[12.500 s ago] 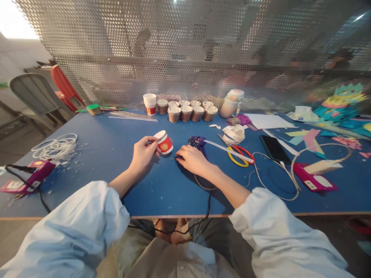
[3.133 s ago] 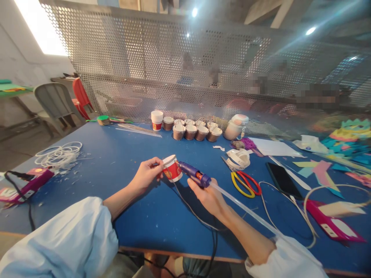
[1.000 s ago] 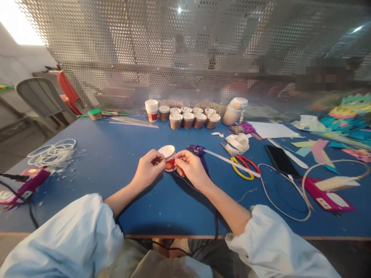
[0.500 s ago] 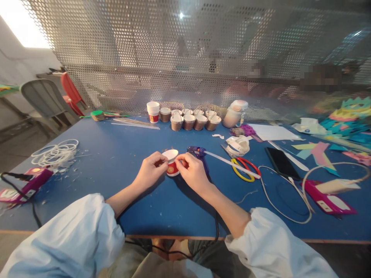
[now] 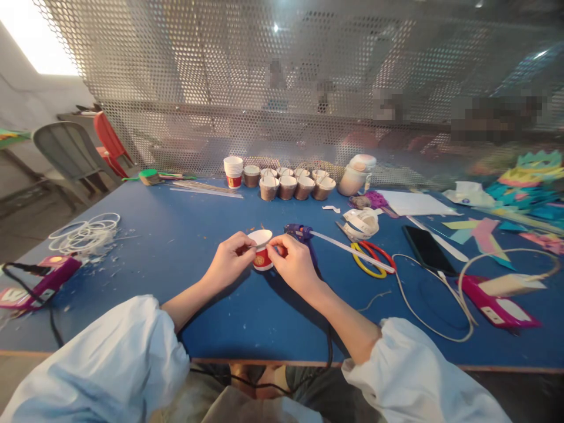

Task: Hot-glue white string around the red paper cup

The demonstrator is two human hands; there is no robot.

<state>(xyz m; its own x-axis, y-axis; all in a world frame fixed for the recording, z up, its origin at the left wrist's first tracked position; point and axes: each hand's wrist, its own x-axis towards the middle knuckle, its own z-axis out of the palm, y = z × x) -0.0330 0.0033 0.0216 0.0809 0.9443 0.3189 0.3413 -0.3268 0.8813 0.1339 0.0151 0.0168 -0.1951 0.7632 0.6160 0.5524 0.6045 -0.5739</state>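
Observation:
A red and white paper cup (image 5: 263,258) stands upright on the blue table (image 5: 176,223), between my two hands. My left hand (image 5: 233,255) is closed in a pinch at the cup's left side, near the rim. On the right side, my right hand (image 5: 293,261) pinches close to the rim with thumb and fingers. Whether a small piece also sits between the fingertips is too fine to make out. Just beyond my right hand lies a dark blue glue gun (image 5: 299,230) with a long white glue stick (image 5: 352,249) in its back.
Brown-wrapped cups (image 5: 287,187) and a stack of paper cups (image 5: 233,171) line the back. To the right are scissors (image 5: 374,258), a tape roll (image 5: 360,224), a phone (image 5: 428,249) and a pink power strip (image 5: 500,302). Coiled white cord (image 5: 83,234) lies at left.
Very little differs. Both hands keep their places at the cup, and the view has shifted slightly.

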